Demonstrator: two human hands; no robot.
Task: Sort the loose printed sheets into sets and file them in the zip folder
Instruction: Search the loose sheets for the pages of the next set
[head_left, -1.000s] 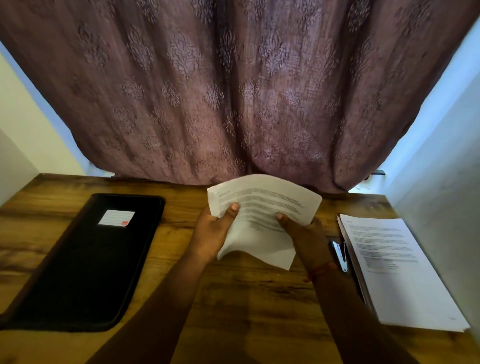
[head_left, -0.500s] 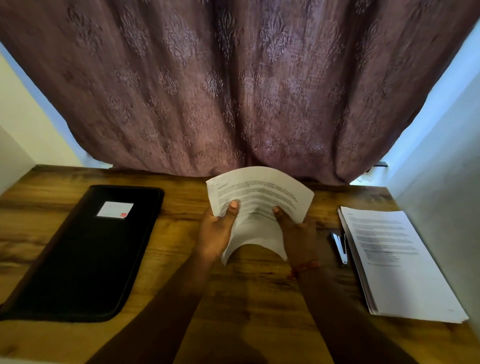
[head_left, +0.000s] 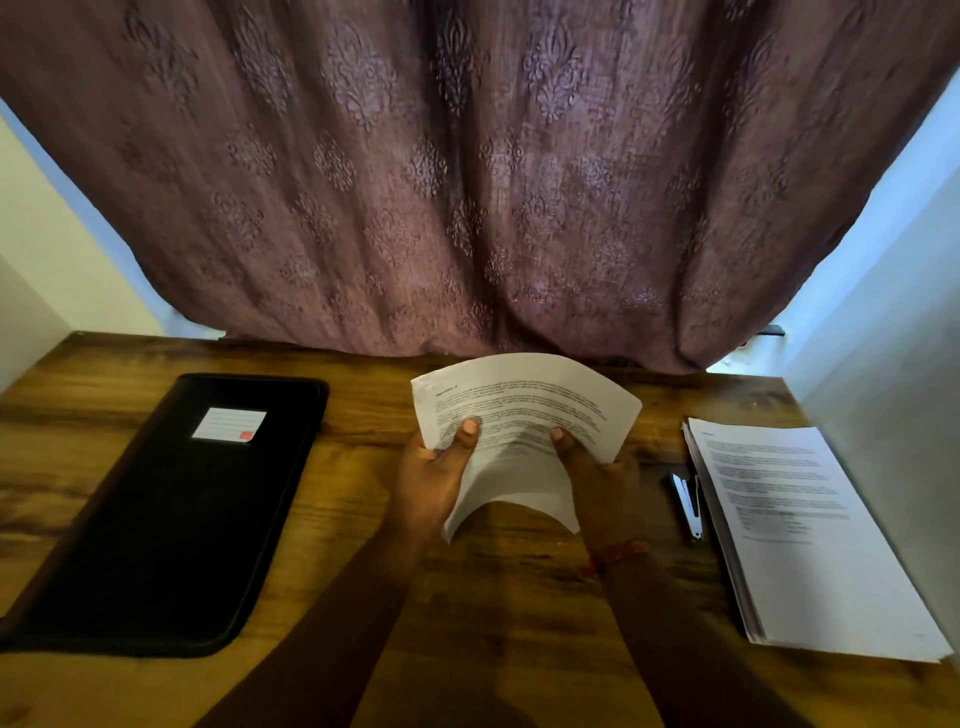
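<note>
I have a thin set of printed sheets (head_left: 524, 410) up off the wooden desk (head_left: 363, 519), bowed into an arch between both hands. My left hand (head_left: 434, 478) grips the left edge with the thumb pressed on the printed face and the fingers curled behind; my right hand (head_left: 592, 467) pinches the right side the same way, thumb on top. The black zip folder (head_left: 166, 514) lies flat and looks closed on the left of the desk, well apart from the sheets, a white label (head_left: 228, 425) on its cover. The remaining stack of printed sheets (head_left: 810, 540) sits at the right edge, with a stapler (head_left: 687, 506) just beside its left side. I judge the main risk to be the bow itself: squeeze the two edges closer and the paper could crease, or the inner pages could slide out of register, so the set goes in uneven. With both hands busy on the sheets, none is free to open the folder; letting go with one could let the pages fan and drop. Setting this set down near the stack risks mixing them.
</note>
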